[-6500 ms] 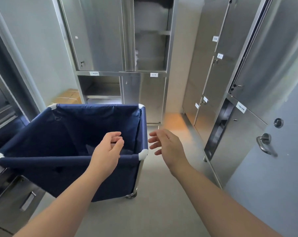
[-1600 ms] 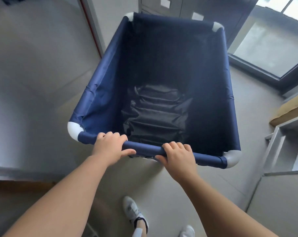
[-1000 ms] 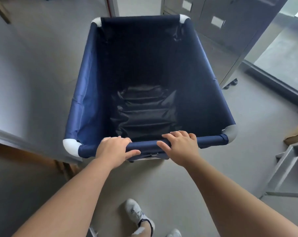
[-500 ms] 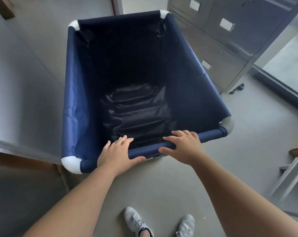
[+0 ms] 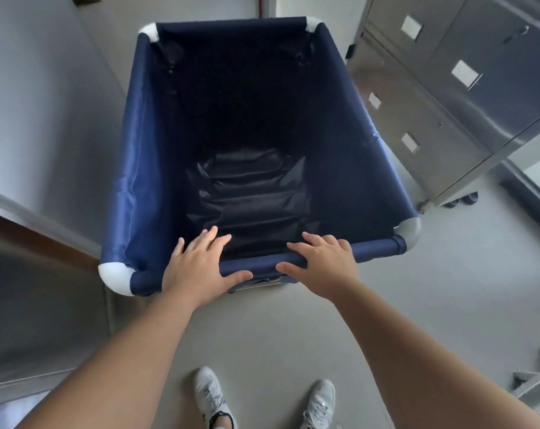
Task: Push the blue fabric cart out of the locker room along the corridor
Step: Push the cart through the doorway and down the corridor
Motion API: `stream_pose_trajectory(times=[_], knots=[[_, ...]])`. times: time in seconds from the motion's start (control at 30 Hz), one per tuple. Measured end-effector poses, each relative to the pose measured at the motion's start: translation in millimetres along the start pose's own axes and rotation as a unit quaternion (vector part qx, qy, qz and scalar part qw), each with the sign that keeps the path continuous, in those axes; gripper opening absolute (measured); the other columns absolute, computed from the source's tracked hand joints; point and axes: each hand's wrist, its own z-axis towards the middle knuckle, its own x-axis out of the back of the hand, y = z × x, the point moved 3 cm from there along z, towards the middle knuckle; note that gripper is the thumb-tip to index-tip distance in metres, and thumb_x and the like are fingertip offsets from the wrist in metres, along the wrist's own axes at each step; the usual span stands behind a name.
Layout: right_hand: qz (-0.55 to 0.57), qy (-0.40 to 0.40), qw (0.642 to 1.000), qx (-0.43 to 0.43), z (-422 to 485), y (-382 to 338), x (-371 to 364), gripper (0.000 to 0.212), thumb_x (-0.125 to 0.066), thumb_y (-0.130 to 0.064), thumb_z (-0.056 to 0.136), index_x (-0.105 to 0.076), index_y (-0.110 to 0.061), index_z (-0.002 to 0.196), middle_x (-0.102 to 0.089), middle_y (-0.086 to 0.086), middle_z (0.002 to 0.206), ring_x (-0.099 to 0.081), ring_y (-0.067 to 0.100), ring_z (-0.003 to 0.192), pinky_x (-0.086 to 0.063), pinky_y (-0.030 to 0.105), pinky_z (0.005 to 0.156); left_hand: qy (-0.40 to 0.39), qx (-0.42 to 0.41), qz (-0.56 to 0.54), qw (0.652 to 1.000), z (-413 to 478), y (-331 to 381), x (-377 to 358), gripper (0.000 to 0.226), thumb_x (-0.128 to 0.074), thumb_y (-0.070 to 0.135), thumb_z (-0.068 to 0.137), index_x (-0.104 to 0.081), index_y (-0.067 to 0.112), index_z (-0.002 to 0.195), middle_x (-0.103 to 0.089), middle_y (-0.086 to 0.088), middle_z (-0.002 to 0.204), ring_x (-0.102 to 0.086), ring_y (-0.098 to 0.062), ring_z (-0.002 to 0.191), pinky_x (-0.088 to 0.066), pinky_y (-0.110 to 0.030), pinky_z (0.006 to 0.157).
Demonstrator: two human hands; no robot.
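Note:
The blue fabric cart (image 5: pixel 138 125) stands right in front of me, seen from above, with white corner caps and a dark, empty, creased bottom. My left hand (image 5: pixel 197 269) lies flat on the near rail (image 5: pixel 262 264), fingers stretched over it into the cart and thumb along the outer side. My right hand (image 5: pixel 323 264) rests on the same rail a little to the right, fingers also straight and loose, thumb pointing at the left thumb. Neither hand is wrapped around the rail.
Steel lockers (image 5: pixel 448 88) with white labels stand close to the cart's right side. A grey wall (image 5: pixel 45 103) and a brown door frame (image 5: pixel 30 233) lie at the left. Grey floor runs ahead beyond the cart. My shoes (image 5: pixel 211 397) are below; a metal shelf (image 5: pixel 538 388) sits lower right.
Both hands have loosened from a closed grip on the near rail to flat, open palms. The cart has swung left, away from the window, and now points between the wall and the lockers.

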Motion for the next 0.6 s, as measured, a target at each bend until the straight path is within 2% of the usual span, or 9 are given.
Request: stream_pose_trajectory(times=[0.13,0.27,0.37,0.43,0.5,0.6], knots=[[-0.004,-0.019,1.0,0.018,10.6,5.5,4.9,0.088,-0.014,-0.091,0.077,-0.029,-0.046,0.151,-0.028,-0.002,0.164,-0.028,0.025,0.145,-0.02,0.045,0.114,0.008,0.021,-0.003,1.0,2.9,7.3,1.2,0.118,-0.005,0.103,0.062,-0.024,0.037,0.157,-0.015,0.004,0.17,-0.017,-0.015,0.154,-0.012,-0.05,0.125],[-0.05,-0.028,0.998,0.02,28.6,6.3,11.0,0.1,-0.005,-0.095,0.069,-0.005,-0.045,0.155,-0.02,0.002,0.166,-0.042,0.029,0.134,-0.031,0.047,0.108,0.0,0.036,-0.004,0.999,11.3,10.6,2.5,0.122,0.001,0.104,0.058,-0.029,0.037,0.156,-0.023,0.007,0.168,-0.024,-0.013,0.151,-0.011,-0.046,0.126],[-0.061,-0.013,0.997,0.047,43.6,8.7,14.2,0.102,-0.002,-0.094,0.068,-0.01,-0.043,0.156,-0.02,0.0,0.166,-0.044,0.028,0.133,-0.037,0.045,0.102,0.008,0.047,0.005,0.999,19.7,10.9,4.5,0.121,0.002,0.103,0.059,-0.032,0.037,0.154,-0.025,0.007,0.167,-0.028,-0.013,0.15,-0.01,-0.045,0.126],[-0.046,0.0,0.997,0.064,52.6,10.8,14.4,0.101,-0.004,-0.094,0.071,-0.017,-0.041,0.156,-0.024,-0.001,0.165,-0.036,0.025,0.142,-0.032,0.045,0.11,0.012,0.053,0.012,0.998,25.7,10.4,6.2,0.122,0.003,0.103,0.059,-0.034,0.036,0.153,-0.027,0.007,0.166,-0.03,-0.013,0.149,-0.011,-0.045,0.126],[-0.042,-0.004,0.996,0.08,60.1,11.3,13.6,0.102,-0.004,-0.094,0.072,-0.019,-0.039,0.156,-0.024,-0.002,0.165,-0.021,0.024,0.15,-0.017,0.047,0.119,0.014,0.059,0.014,0.998,29.7,10.2,6.8,0.121,0.002,0.103,0.059,-0.036,0.036,0.152,-0.029,0.007,0.165,-0.033,-0.014,0.147,-0.012,-0.045,0.126],[-0.05,-0.003,0.995,0.084,68.7,11.9,15.8,0.103,0.001,-0.095,0.069,-0.016,-0.041,0.156,-0.018,-0.003,0.167,-0.006,0.026,0.153,-0.005,0.054,0.121,0.019,0.072,0.006,0.997,36.0,8.6,7.6,0.119,-0.002,0.104,0.06,-0.039,0.036,0.151,-0.033,0.008,0.164,-0.036,-0.014,0.146,-0.015,-0.045,0.125]])
